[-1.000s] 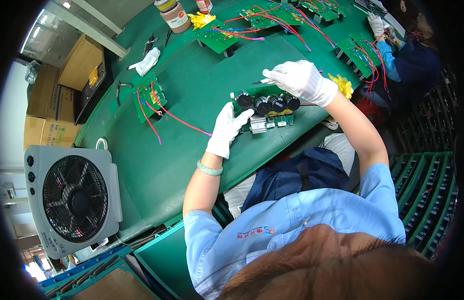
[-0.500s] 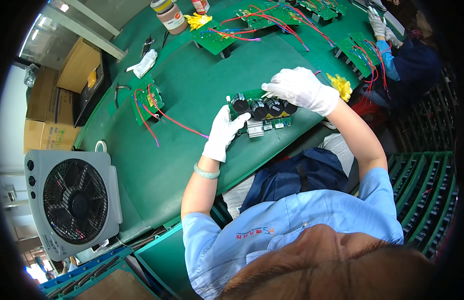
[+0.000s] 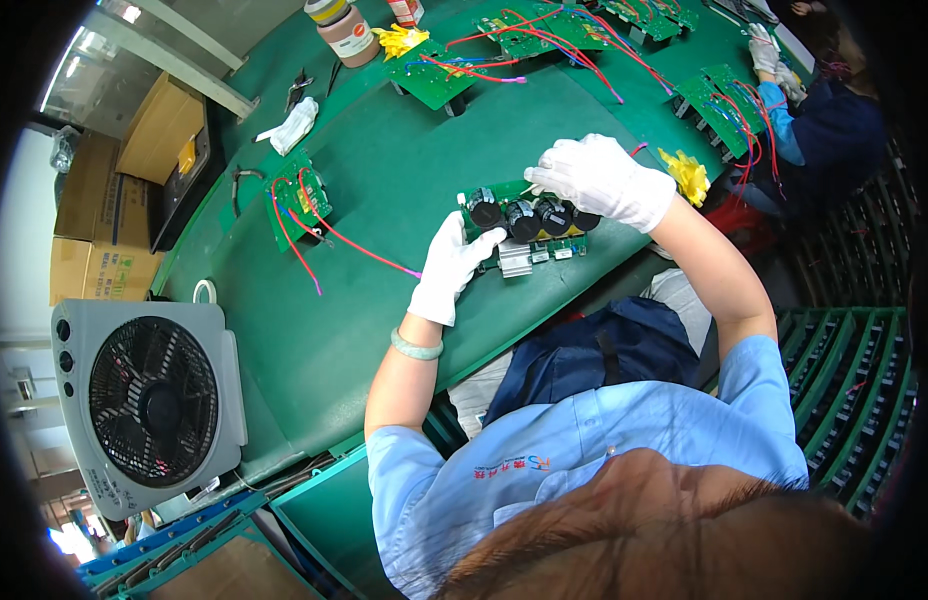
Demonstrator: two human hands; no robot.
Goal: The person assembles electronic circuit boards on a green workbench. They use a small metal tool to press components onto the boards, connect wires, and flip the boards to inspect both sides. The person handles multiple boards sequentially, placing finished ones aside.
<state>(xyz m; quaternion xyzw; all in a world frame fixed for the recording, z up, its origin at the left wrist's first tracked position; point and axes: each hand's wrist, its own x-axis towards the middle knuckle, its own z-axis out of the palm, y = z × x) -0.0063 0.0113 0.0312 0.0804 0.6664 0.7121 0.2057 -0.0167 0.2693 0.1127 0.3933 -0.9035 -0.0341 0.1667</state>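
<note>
Between my two white-gloved hands is a green circuit board with a row of several black cylindrical capacitors. A silver finned heat sink sits along its near side. My left hand is closed on the board's left end, the thumb lying near the capacitors. At the far right part of the board, my right hand is in a pinch, fingertips pressed together over the edge. A small pale bit shows at those fingertips, but I cannot make out what it is.
Another board with red wires lies to the left on the green mat. A box fan stands at the left. More wired boards line the far side, near a bottle. A co-worker's gloved hand is at the far right.
The whole view has shifted very slightly. My hands keep the same grip and place on the board. At the far right, the co-worker's hands have moved a little.
</note>
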